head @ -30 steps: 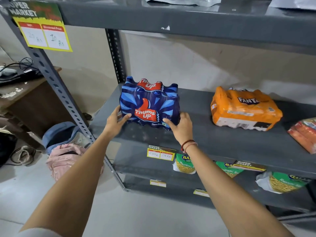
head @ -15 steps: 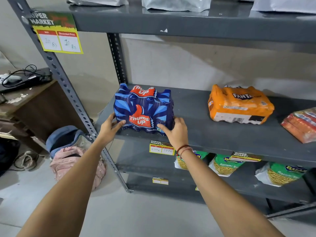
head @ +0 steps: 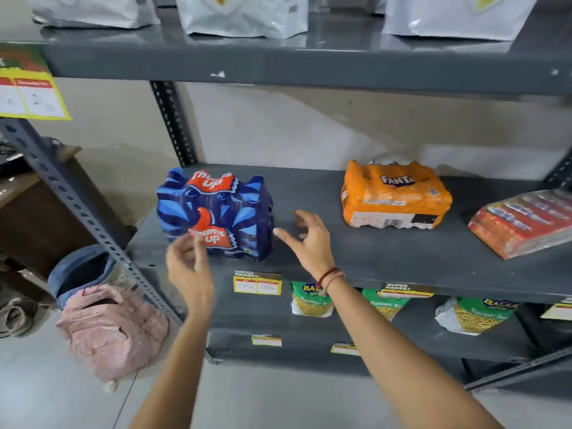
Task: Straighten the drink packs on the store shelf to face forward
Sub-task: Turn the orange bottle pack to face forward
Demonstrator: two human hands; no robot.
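A blue Thums Up drink pack (head: 223, 209) stands at the left of the grey middle shelf (head: 371, 258), its logo facing front. My left hand (head: 188, 261) hovers in front of its lower left corner, fingers loosely curled, holding nothing. My right hand (head: 309, 239) is just right of the pack, fingers spread, off the wrapping. An orange Fanta pack (head: 394, 196) lies further right and back, turned at an angle with its barcode side forward. A red-orange pack (head: 523, 224) lies tilted at the shelf's right end.
White pouches (head: 241, 13) stand on the top shelf. Green snack bags (head: 476, 314) fill the shelf below, behind yellow price tags (head: 257, 283). A slotted upright (head: 77, 205) runs at the left. A pink bag (head: 114, 329) and blue bag (head: 80, 270) lie on the floor.
Both hands have come off the Thums Up pack, which they held at its lower corners. The left hand has drawn back and the right has shifted right.
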